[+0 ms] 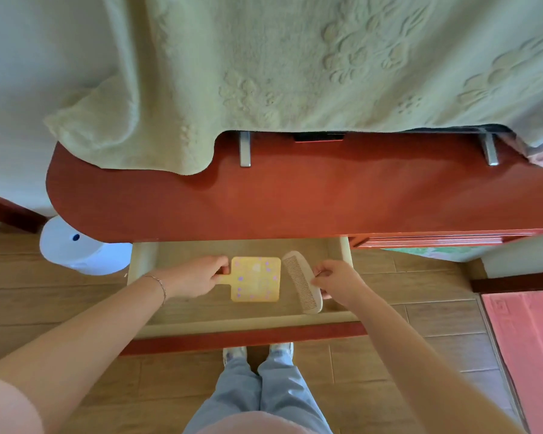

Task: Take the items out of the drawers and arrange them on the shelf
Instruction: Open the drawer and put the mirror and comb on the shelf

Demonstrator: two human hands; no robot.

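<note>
Drawer: the drawer point(242, 319) stood pulled out toward the person, beneath the red tabletop point(295, 198), and both hands were down inside it.
Left hand: the left hand point(198, 277) was clenched on the short handle of the yellow hand mirror point(255, 278), fingers wrapped round the stub at the mirror's left edge.
Mirror's lie: the square face lay flat on the drawer floor, handle pointing left, so its long axis ran left to right, straight out from the grip.
Right hand: the right hand point(336, 285) pinched the pale comb point(302, 281) by its spine, at the comb's right edge.
Comb's lie: it ran far-left to near-right on a slant, teeth facing the mirror; whether its near end was lifted clear of the drawer floor, I couldn't tell.
Spacing: mirror and comb sat just beside each other, not touching.
Step in hand: looked like both items were gripped and ready to come up, one per hand.
Next move: each needed a straight lift clear of the drawer's near wall, then a carry away from under the tabletop's overhang, where a green towel point(295, 64) draped.
</note>
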